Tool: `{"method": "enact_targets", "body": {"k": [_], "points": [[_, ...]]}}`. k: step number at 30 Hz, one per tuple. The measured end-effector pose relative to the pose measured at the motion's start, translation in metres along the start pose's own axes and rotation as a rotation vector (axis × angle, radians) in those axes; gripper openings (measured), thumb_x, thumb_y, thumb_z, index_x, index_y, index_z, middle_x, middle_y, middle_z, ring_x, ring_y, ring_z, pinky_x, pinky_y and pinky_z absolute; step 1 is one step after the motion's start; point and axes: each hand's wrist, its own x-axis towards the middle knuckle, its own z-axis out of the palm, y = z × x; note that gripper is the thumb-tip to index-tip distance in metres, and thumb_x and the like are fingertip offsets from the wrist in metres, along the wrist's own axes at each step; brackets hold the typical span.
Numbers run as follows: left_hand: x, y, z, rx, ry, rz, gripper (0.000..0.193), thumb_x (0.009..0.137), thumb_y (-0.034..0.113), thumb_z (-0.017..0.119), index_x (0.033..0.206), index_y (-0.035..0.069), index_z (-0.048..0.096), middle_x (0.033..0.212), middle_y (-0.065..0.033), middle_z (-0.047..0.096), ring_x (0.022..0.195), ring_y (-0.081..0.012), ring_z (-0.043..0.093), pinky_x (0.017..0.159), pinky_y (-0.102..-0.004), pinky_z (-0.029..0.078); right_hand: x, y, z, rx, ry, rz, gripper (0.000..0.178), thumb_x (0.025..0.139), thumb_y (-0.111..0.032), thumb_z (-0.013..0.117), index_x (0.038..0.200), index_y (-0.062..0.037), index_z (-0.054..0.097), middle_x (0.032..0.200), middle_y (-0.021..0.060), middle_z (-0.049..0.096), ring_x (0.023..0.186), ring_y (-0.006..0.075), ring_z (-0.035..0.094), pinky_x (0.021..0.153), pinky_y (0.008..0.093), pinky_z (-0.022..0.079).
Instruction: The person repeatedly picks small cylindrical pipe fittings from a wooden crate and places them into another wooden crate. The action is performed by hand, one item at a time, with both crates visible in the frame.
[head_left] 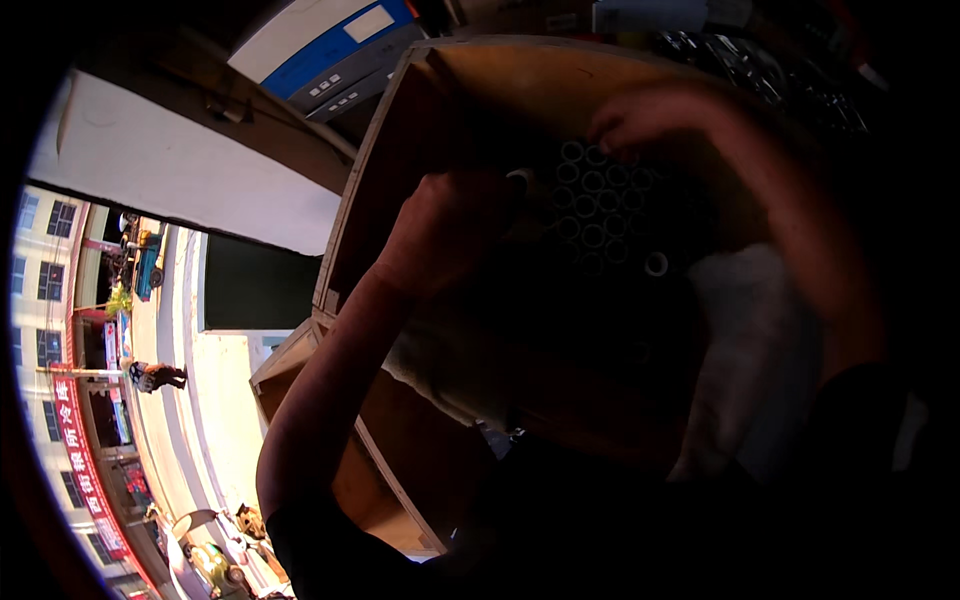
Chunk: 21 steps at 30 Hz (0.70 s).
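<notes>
Left hand (440, 225), bare, is bent into a curl inside a dim wooden box (500, 75); one pale ring-shaped tube end (519, 178) shows at its fingers, though the shadow leaves it impossible to tell whether it is gripped. Right hand (635, 120) reaches in from the other side, fingers lowered to the top of a cluster of round tubes (593, 180); whether they pinch one cannot be told.

The clustered tubes sit near the middle of the box, packed side by side in staggered rows. Their open ends face the viewer, so their long axes run roughly along the line of sight, the lengths lost in darkness. About fifteen ends can be counted; the dimmest are uncertain. One brighter ring (656, 264) lies apart, below and right of the cluster.

Nearer the wearer, two pieces of pale cloth (745, 310) show. Beyond the box's upper-left corner stands one blue-and-white machine (330, 55). At far left, a sunlit street (225, 400) appears turned sideways, with one red banner (90, 470).
</notes>
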Motion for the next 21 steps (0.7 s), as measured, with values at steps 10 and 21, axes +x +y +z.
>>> {"method": "enact_targets", "body": {"k": [10,21], "points": [[0.019,-0.027,0.03,0.438,-0.297,-0.224,0.025,0.076,0.018,0.063,0.101,0.016,0.065,0.095,-0.0097,0.065,0.089,-0.0289,0.062,0.076,-0.0385,0.05,-0.015,-0.022,0.001,-0.053,0.021,0.077,0.043,0.085,-0.028,0.056,0.121,-0.0047,0.053,0.091,0.0078,0.067,0.08,0.0138,0.065,0.069,0.0294,0.05],[0.058,-0.047,0.058,0.529,-0.327,-0.225,0.026,0.074,0.018,0.061,0.099,0.02,0.067,0.09,-0.0124,0.065,0.087,-0.0295,0.063,0.075,-0.0418,0.05,-0.007,-0.009,-0.001,0.023,0.011,0.043,0.04,0.083,-0.028,0.058,0.114,-0.003,0.057,0.09,0.0084,0.066,0.081,0.0145,0.064,0.07,0.029,0.05]]}}
